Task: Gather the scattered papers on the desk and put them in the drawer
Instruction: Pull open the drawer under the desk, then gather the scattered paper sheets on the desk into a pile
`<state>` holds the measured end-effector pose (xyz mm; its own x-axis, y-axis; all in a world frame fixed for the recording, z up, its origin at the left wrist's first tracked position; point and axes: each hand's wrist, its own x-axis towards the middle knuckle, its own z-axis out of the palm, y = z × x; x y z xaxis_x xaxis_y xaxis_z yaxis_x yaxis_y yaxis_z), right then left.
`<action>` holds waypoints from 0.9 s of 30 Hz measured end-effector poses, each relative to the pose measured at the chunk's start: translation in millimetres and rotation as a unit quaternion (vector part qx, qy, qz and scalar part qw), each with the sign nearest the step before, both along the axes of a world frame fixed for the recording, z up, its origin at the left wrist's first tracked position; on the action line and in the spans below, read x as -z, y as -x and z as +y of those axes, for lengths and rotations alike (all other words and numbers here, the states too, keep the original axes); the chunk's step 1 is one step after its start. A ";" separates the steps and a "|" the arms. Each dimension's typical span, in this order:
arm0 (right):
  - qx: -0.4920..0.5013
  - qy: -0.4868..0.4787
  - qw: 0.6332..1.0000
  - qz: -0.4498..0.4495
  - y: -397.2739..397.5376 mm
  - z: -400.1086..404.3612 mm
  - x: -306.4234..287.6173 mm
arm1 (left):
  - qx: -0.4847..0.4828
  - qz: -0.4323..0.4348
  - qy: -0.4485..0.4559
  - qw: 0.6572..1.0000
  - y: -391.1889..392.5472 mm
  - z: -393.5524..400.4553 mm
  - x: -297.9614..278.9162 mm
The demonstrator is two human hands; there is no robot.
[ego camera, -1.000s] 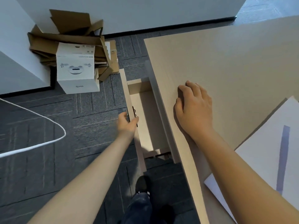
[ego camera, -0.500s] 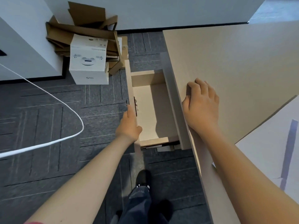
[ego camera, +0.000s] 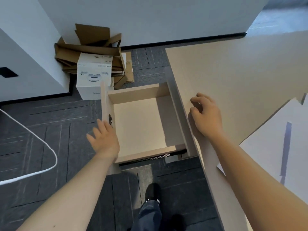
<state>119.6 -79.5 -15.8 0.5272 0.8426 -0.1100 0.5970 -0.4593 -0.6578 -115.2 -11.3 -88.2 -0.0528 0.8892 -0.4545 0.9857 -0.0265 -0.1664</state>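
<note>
Here, the drawer [ego camera: 138, 125] stands pulled out at the left of the surface [ego camera: 233, 77]. The left hand [ego camera: 104, 139], fingers spread, holds nothing beside its front panel. The right hand [ego camera: 205, 114] rests loosely curled on the surface edge. White papers [ego camera: 270, 155] lie at right.

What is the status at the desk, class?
Left hand open beside drawer front. Right hand resting on desk edge. Drawer open, empty; papers ungathered.

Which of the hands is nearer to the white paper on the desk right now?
Right. The right hand rests on the desk's left edge, with bare desktop between it and the white paper. The left hand is across the open drawer, at its front panel.
</note>
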 end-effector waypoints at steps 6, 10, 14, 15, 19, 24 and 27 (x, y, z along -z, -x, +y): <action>0.142 -0.055 0.977 0.148 -24.4 -42.9 -44.4 | 0.031 -0.270 -0.039 0.962 -64.4 8.0 -69.3; 0.212 -0.097 0.959 0.164 -55.7 -100.2 -77.2 | 0.111 -0.360 -0.019 0.926 -142.3 -24.5 -115.4; 0.276 -0.105 0.945 0.140 -79.9 -177.3 -95.2 | 0.178 -0.394 0.024 0.901 -197.3 -84.2 -138.5; 0.295 -0.104 0.940 0.135 -84.7 -199.5 -96.6 | 0.191 -0.400 0.041 0.895 -207.3 -102.4 -141.1; 0.349 -0.075 0.929 0.100 -94.2 -291.9 -93.0 | 0.241 -0.400 0.109 0.877 -233.9 -175.1 -137.9; 0.402 0.014 0.913 0.069 -93.0 -388.1 -65.3 | 0.293 -0.372 0.145 0.869 -241.0 -249.7 -117.2; 0.426 0.135 0.894 0.029 -86.3 -422.8 -44.0 | 0.354 -0.288 0.102 0.884 -240.9 -268.0 -99.5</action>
